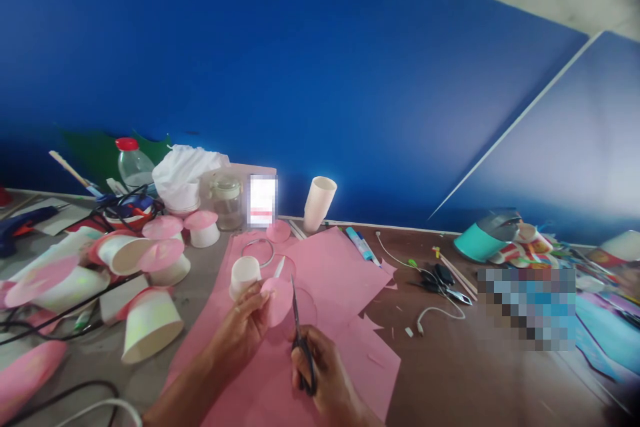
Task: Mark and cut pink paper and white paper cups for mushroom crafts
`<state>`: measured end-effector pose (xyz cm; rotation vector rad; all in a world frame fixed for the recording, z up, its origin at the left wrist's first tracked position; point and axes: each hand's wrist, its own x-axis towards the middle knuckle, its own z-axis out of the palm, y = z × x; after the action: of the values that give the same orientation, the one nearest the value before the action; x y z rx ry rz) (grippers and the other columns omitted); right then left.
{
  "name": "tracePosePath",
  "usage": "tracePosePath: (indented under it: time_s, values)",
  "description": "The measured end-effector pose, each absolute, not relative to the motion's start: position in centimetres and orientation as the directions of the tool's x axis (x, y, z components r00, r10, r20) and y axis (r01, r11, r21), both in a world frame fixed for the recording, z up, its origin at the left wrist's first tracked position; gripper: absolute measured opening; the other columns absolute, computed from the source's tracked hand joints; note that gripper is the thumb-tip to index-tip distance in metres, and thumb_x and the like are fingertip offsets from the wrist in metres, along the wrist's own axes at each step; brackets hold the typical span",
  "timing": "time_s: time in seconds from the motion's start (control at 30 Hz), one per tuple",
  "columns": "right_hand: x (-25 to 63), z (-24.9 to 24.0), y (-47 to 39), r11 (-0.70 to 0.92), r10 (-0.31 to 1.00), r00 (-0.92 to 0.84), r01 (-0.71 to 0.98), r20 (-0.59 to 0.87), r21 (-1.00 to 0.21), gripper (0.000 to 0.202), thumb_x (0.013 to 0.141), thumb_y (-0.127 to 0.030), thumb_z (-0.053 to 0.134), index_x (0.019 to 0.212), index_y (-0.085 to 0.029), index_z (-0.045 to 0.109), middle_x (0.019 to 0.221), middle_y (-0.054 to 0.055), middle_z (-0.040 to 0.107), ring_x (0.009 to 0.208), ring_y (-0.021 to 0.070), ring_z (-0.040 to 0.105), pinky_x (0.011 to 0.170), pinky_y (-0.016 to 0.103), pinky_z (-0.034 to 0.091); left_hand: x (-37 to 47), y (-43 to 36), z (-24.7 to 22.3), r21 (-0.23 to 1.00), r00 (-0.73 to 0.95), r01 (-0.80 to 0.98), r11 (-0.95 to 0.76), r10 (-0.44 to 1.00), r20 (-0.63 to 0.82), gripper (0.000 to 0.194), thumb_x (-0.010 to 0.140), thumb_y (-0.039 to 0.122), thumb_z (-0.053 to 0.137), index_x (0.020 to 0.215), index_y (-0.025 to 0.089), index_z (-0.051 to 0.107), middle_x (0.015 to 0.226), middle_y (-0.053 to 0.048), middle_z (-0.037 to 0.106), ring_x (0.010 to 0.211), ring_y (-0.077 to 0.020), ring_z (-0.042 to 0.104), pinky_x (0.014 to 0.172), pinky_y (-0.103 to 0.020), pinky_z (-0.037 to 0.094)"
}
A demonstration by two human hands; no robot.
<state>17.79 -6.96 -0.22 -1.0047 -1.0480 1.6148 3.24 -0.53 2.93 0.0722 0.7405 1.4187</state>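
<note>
My left hand pinches the edge of a pink paper disc, held up over a large pink paper sheet. In my right hand is a pair of scissors with dark handles, its blades pointing up and away just right of the disc. The blades look close together. Behind my left fingers stands a white paper cup. A pale pen-like stick lies just beyond the disc, beside a ring resting on the sheet. Faint circle outlines show on the sheet.
Several paper cups with pink discs crowd the left, among dark cables. A glass jar, a bottle and a stack of cups line the blue partition. To the right lie a white cable, keys and a teal container.
</note>
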Motion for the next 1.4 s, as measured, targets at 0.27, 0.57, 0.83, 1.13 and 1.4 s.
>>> tracePosePath:
  time_s: [0.27,0.57,0.83,1.13,1.4]
  values:
    - [19.2,-0.1,-6.3,-0.121,0.985,-0.161,-0.352,-0.067,-0.928,0.060,0.082,-0.073,0.062,0.099,-0.016,0.061,0.058,-0.002,0.060,0.046,0.0075,0.040,0.046,0.021,0.027,3.2,-0.7,2.3,0.486,0.016,-0.850,0.204,0.932,-0.363,0.029,0.076,-0.013,0.057,0.071,0.015,0.067,0.070,0.002,0.072,0.065,-0.0076,0.072,0.067,-0.011,0.061]
    - [18.7,-0.1,-7.0,-0.006,0.964,-0.263,-0.159,0.036,-0.987,0.061,0.081,-0.075,0.061,0.104,-0.019,0.058,0.068,0.000,0.059,0.059,0.0119,0.045,0.055,0.025,0.034,3.5,-1.1,2.3,0.442,0.094,-0.865,0.238,0.942,-0.322,0.023,0.069,-0.010,0.072,0.071,0.013,0.069,0.068,0.002,0.072,0.064,-0.0088,0.071,0.066,-0.013,0.060]
    - [18.5,0.6,-7.1,0.024,0.957,-0.288,-0.078,0.045,-0.997,0.060,0.084,-0.077,0.054,0.097,-0.019,0.057,0.066,0.000,0.055,0.058,0.0128,0.046,0.053,0.025,0.035,4.1,-1.6,3.3,0.486,0.152,-0.832,0.269,0.952,-0.265,0.024,0.066,-0.006,0.077,0.065,0.014,0.064,0.058,0.004,0.067,0.055,-0.0093,0.067,0.059,-0.015,0.057]
    - [18.1,-0.3,-7.2,-0.018,0.977,-0.212,-0.162,0.017,-0.987,0.057,0.084,-0.072,0.061,0.101,-0.018,0.060,0.062,-0.001,0.056,0.057,0.0131,0.048,0.053,0.025,0.038,3.9,-1.6,2.4,0.528,0.151,-0.811,0.253,0.962,-0.228,0.026,0.066,0.005,0.086,0.064,0.016,0.063,0.060,0.005,0.066,0.058,-0.0084,0.065,0.063,-0.015,0.056]
    - [17.6,-0.4,-7.1,-0.053,0.987,-0.162,-0.214,-0.018,-0.975,0.052,0.080,-0.071,0.066,0.094,-0.021,0.060,0.058,-0.004,0.052,0.051,0.0106,0.043,0.048,0.022,0.034,3.6,-1.5,1.5,0.538,0.151,-0.806,0.247,0.965,-0.217,0.021,0.068,0.009,0.086,0.069,0.016,0.066,0.065,0.006,0.067,0.062,-0.0061,0.062,0.069,-0.013,0.056]
